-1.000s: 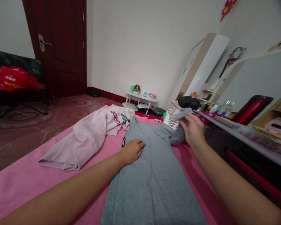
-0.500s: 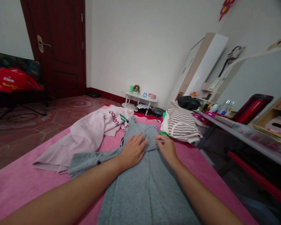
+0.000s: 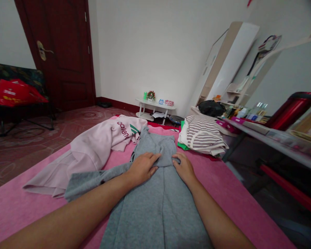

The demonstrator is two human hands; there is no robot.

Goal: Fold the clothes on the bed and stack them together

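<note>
A grey long-sleeved garment (image 3: 147, 211) lies lengthwise in front of me, with a seam down its middle and one sleeve (image 3: 85, 181) stretched to the left. My left hand (image 3: 143, 166) rests on its upper part, thumb and index finger apart. On the opposite side, my right hand (image 3: 183, 167) has its fingers curled around the garment's right edge, pinching a bit of the cloth. To the left lies a pale pink sweatshirt (image 3: 93, 143) with dark lettering and green stripes, spread loosely.
Pink bedding (image 3: 228, 193) lies under the clothes. A pile of folded clothes with a striped top (image 3: 203, 133) sits at the far right. Beside the bed stands a dressing table (image 3: 264, 138) with bottles and a red flask (image 3: 291, 110). A red bag (image 3: 17, 92) sits on a chair.
My left hand has drawn slightly back and left, its fingers less spread. My right hand has closed on the garment's right edge. The view has shifted slightly.
</note>
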